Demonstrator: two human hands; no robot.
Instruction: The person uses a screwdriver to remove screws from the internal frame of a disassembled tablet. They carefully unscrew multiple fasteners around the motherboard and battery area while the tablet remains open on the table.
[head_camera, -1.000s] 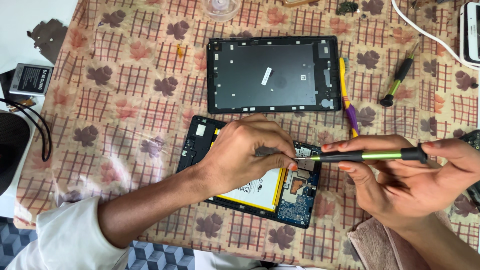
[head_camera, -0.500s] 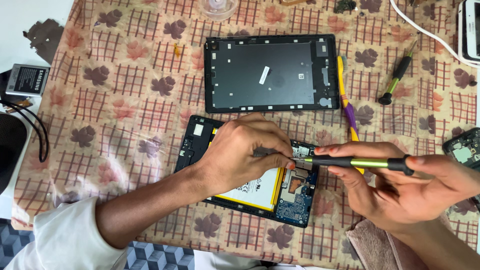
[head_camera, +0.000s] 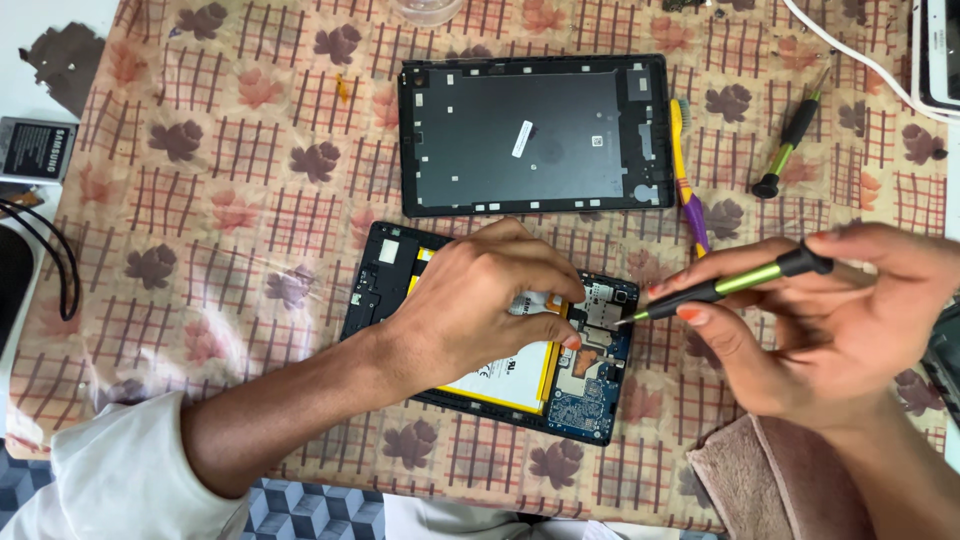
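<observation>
An opened tablet (head_camera: 380, 275) lies on the patterned cloth, its yellow-edged battery (head_camera: 505, 380) and blue circuit board (head_camera: 590, 395) exposed. My left hand (head_camera: 480, 300) rests flat on the battery, fingertips at the board's edge, pressing the tablet down. My right hand (head_camera: 830, 320) grips a green and black screwdriver (head_camera: 725, 285), whose tip touches the board near the top right corner. The tablet's black back cover (head_camera: 535, 130) lies apart, farther up the table.
A yellow and purple brush (head_camera: 688, 170) lies beside the back cover. A second green screwdriver (head_camera: 792, 135) sits at the upper right, near a white cable (head_camera: 850, 60). A small dark battery pack (head_camera: 35, 150) and black cable (head_camera: 65, 270) are at the left. A brown cloth (head_camera: 770, 480) lies lower right.
The camera has moved closer. My right hand has tilted the screwdriver from level to slanted, its tip staying at the circuit board. My left hand stays on the battery.
</observation>
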